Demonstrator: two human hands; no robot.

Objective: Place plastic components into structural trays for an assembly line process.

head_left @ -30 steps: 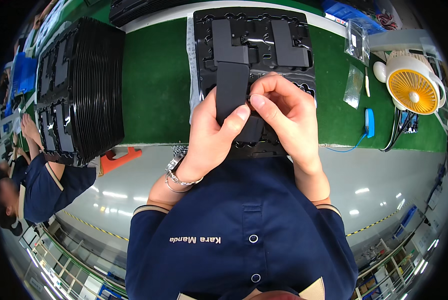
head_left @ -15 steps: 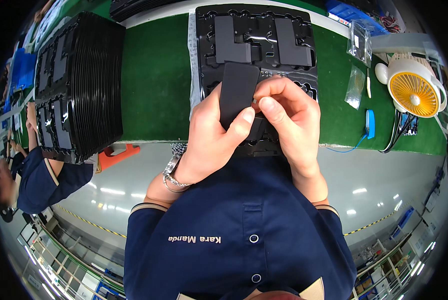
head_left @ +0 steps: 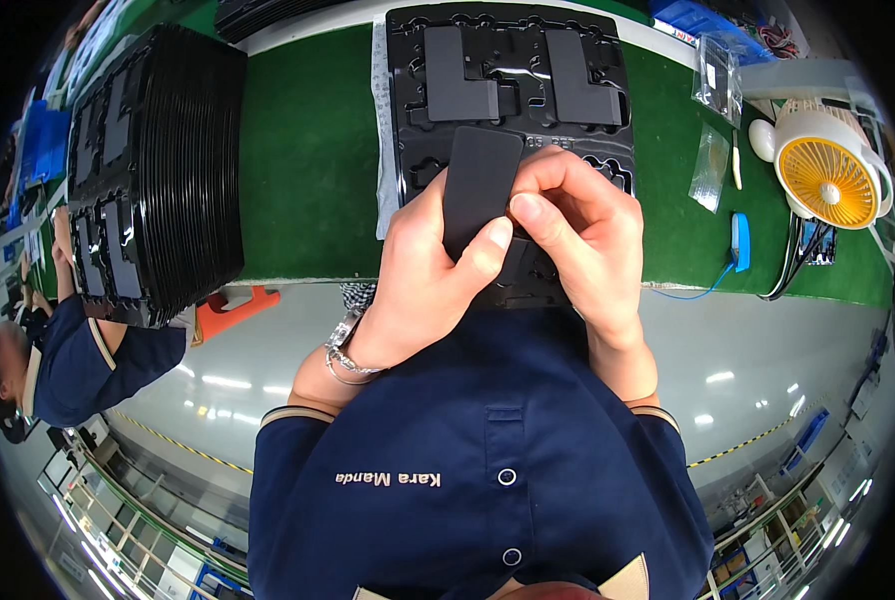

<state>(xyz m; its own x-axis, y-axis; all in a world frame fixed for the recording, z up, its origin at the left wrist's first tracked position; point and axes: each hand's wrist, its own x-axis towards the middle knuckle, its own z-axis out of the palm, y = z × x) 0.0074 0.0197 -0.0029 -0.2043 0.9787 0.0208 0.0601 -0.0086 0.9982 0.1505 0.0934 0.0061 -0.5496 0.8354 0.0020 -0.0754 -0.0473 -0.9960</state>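
Observation:
My left hand (head_left: 423,255) is closed round a flat black piece (head_left: 483,185) with rounded corners, its thumb pressing near the piece's right edge. Close against that edge, my right hand (head_left: 588,235) pinches thumb and forefinger together. What lies between those fingertips is too small or hidden to tell. Both hands are over the near part of a black moulded tray (head_left: 513,72). In the tray's far part lie two dark L-shaped pieces, one on the left (head_left: 450,75) and one on the right (head_left: 576,75).
At left stands a tall stack of black trays (head_left: 183,170) on the green bench top (head_left: 308,160). A white fan with a yellow grille (head_left: 828,183), clear plastic bags (head_left: 710,165) and a blue corded clip (head_left: 739,243) are at right. Another person (head_left: 93,350) is at far left.
The tray has shifted slightly away from me. Both hands stay nearly in place, and a small light speck seen earlier at my right fingertips no longer shows.

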